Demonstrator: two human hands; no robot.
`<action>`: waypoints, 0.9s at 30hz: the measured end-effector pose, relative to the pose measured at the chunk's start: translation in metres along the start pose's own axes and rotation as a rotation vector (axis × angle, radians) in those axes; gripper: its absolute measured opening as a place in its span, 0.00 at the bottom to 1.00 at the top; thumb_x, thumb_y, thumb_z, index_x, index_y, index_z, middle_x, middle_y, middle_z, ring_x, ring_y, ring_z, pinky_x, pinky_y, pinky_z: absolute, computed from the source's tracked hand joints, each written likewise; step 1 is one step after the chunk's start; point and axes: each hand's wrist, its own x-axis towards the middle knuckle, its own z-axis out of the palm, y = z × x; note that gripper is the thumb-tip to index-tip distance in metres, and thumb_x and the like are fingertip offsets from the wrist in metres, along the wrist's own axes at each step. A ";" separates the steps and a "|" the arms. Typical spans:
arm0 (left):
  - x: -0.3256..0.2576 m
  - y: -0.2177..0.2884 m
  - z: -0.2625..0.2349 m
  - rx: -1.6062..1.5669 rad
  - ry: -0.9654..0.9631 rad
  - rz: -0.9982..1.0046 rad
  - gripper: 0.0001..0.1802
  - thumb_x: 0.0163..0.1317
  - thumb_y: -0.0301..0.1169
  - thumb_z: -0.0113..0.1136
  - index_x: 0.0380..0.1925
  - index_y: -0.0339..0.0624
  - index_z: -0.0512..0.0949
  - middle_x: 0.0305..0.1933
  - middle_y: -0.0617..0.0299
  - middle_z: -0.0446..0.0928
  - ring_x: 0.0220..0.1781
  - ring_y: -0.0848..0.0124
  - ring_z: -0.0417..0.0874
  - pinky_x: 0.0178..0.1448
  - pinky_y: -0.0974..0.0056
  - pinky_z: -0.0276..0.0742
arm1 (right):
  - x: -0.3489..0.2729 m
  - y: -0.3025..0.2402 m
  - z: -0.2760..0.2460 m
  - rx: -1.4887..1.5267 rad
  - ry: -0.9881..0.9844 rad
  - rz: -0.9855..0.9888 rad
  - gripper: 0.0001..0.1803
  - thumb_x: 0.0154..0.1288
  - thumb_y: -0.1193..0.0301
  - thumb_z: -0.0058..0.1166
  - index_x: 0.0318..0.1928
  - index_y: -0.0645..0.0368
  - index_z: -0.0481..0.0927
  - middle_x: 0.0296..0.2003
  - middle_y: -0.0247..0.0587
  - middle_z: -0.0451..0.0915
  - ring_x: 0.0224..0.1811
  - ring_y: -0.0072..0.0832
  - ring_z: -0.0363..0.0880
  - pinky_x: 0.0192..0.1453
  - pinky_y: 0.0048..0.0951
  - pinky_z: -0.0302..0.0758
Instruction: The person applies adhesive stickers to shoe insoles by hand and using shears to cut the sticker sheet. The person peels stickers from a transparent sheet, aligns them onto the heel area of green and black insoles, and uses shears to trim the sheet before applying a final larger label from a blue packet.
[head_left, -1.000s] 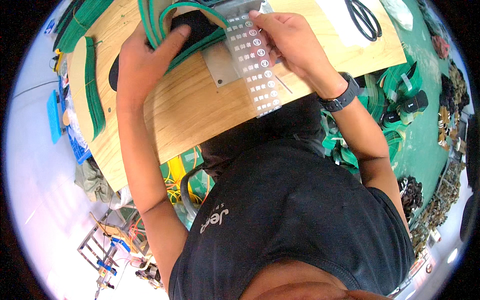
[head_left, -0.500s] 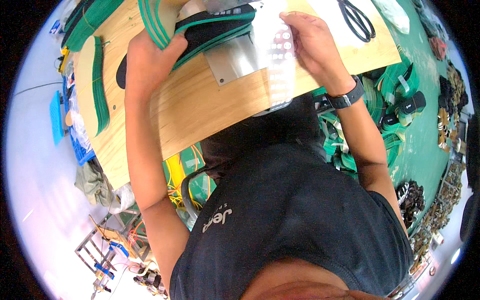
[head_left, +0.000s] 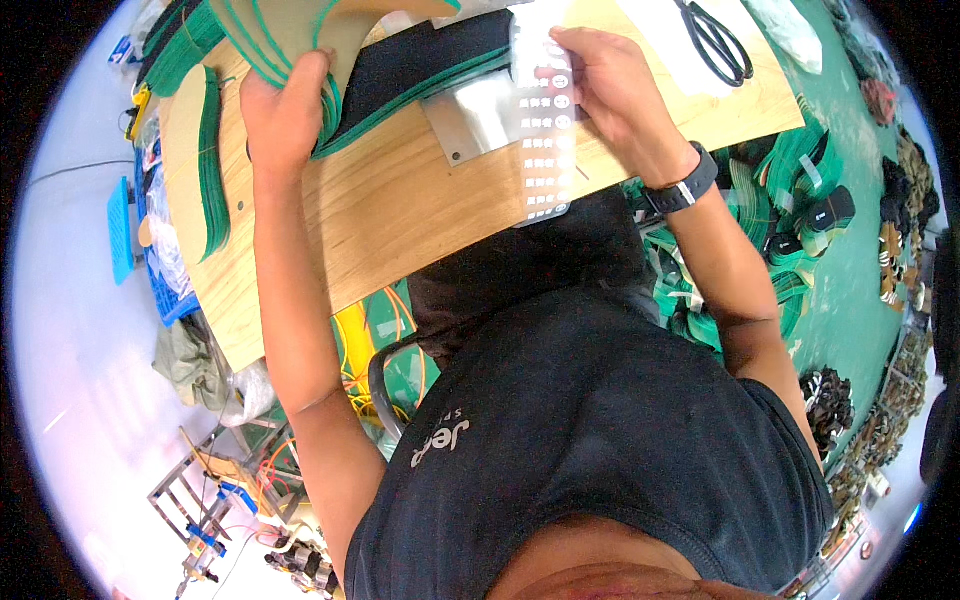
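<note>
My left hand [head_left: 285,112] grips several green-edged insoles [head_left: 290,30], fanned out with their beige faces showing. Thumb and fingers are closed on their near edge. Below them more insoles with a black top [head_left: 405,70] lie across a metal plate [head_left: 480,120] on the wooden table [head_left: 410,215]. In my right hand [head_left: 615,95] a clear strip of white printed labels [head_left: 545,150] is pinched near its upper end. The strip hangs down over the table's front edge, and its top meets the right end of the black insoles.
Another insole stack [head_left: 205,165] rests at the table's left, with a larger pile [head_left: 185,50] behind it. A black cord loop [head_left: 715,45] lies on white sheets at the far right. Bundled insoles [head_left: 790,210] stand to the right below the table.
My left hand has moved slightly left and down, and the insoles in it have been turned back and spread, showing more beige. My right hand and the label strip have shifted a little left.
</note>
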 end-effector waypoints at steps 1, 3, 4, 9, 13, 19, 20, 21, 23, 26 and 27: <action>0.001 0.000 0.001 -0.004 -0.002 0.002 0.11 0.56 0.33 0.60 0.31 0.33 0.79 0.29 0.66 0.78 0.32 0.75 0.74 0.41 0.68 0.71 | -0.002 0.000 0.001 0.055 0.063 -0.030 0.10 0.69 0.72 0.53 0.41 0.69 0.78 0.34 0.43 0.80 0.30 0.26 0.82 0.34 0.24 0.81; -0.001 0.003 0.003 -0.006 0.003 0.026 0.11 0.56 0.33 0.60 0.30 0.34 0.79 0.27 0.66 0.77 0.31 0.75 0.73 0.40 0.68 0.71 | -0.001 0.003 -0.006 0.075 0.088 -0.064 0.10 0.69 0.72 0.52 0.40 0.71 0.77 0.33 0.45 0.80 0.32 0.31 0.84 0.34 0.28 0.83; -0.003 0.004 0.004 -0.007 0.002 0.037 0.11 0.56 0.33 0.60 0.30 0.34 0.79 0.27 0.66 0.77 0.31 0.75 0.73 0.39 0.68 0.71 | -0.001 0.004 -0.006 0.095 0.100 -0.086 0.10 0.69 0.73 0.51 0.38 0.71 0.76 0.31 0.46 0.80 0.31 0.32 0.84 0.32 0.27 0.83; -0.002 0.005 0.003 0.087 0.018 0.050 0.12 0.56 0.34 0.60 0.29 0.33 0.79 0.25 0.64 0.77 0.30 0.74 0.73 0.39 0.67 0.71 | 0.007 0.005 -0.003 0.080 -0.003 -0.067 0.11 0.69 0.72 0.52 0.41 0.71 0.77 0.32 0.44 0.81 0.31 0.29 0.83 0.36 0.28 0.82; 0.001 -0.001 0.000 0.055 -0.026 0.087 0.14 0.56 0.36 0.60 0.29 0.33 0.79 0.24 0.63 0.77 0.30 0.73 0.73 0.39 0.66 0.71 | 0.018 0.014 0.002 0.010 -0.140 -0.029 0.09 0.69 0.72 0.52 0.36 0.68 0.78 0.29 0.42 0.82 0.27 0.24 0.82 0.29 0.24 0.80; -0.002 0.003 0.003 0.082 0.014 0.082 0.14 0.56 0.36 0.59 0.27 0.33 0.78 0.23 0.62 0.75 0.29 0.73 0.72 0.38 0.65 0.70 | 0.014 0.016 0.004 -0.341 -0.211 0.014 0.10 0.69 0.68 0.53 0.32 0.61 0.80 0.27 0.36 0.81 0.22 0.17 0.79 0.20 0.14 0.70; -0.002 0.002 0.002 0.101 0.009 0.086 0.14 0.56 0.37 0.60 0.27 0.34 0.78 0.23 0.62 0.75 0.28 0.73 0.72 0.38 0.65 0.70 | 0.013 0.014 0.006 -0.334 -0.178 0.054 0.11 0.69 0.69 0.52 0.29 0.61 0.79 0.23 0.35 0.79 0.19 0.18 0.76 0.18 0.16 0.69; 0.000 0.001 0.001 0.120 0.002 0.093 0.14 0.57 0.37 0.60 0.27 0.34 0.78 0.23 0.63 0.75 0.28 0.73 0.72 0.37 0.65 0.70 | 0.009 0.007 0.012 -0.326 -0.142 0.093 0.13 0.68 0.70 0.50 0.26 0.61 0.79 0.19 0.33 0.77 0.16 0.19 0.74 0.17 0.17 0.68; 0.000 0.000 0.001 0.137 -0.003 0.100 0.14 0.57 0.37 0.60 0.26 0.34 0.78 0.22 0.63 0.75 0.28 0.73 0.72 0.37 0.65 0.70 | 0.008 0.006 0.014 -0.310 -0.110 0.129 0.15 0.68 0.71 0.49 0.23 0.61 0.78 0.15 0.32 0.75 0.12 0.20 0.71 0.14 0.19 0.66; 0.000 0.001 0.002 0.130 -0.006 0.113 0.14 0.57 0.37 0.61 0.26 0.35 0.78 0.22 0.63 0.75 0.27 0.73 0.72 0.37 0.65 0.70 | 0.009 0.007 0.012 -0.300 -0.113 0.129 0.14 0.67 0.71 0.50 0.23 0.61 0.78 0.15 0.33 0.75 0.11 0.20 0.71 0.13 0.20 0.65; 0.000 0.000 0.001 0.137 -0.009 0.119 0.14 0.57 0.37 0.61 0.26 0.35 0.78 0.23 0.63 0.76 0.27 0.73 0.72 0.37 0.66 0.70 | 0.009 0.006 0.012 -0.304 -0.120 0.140 0.14 0.67 0.71 0.50 0.23 0.61 0.78 0.15 0.33 0.75 0.12 0.20 0.72 0.13 0.20 0.66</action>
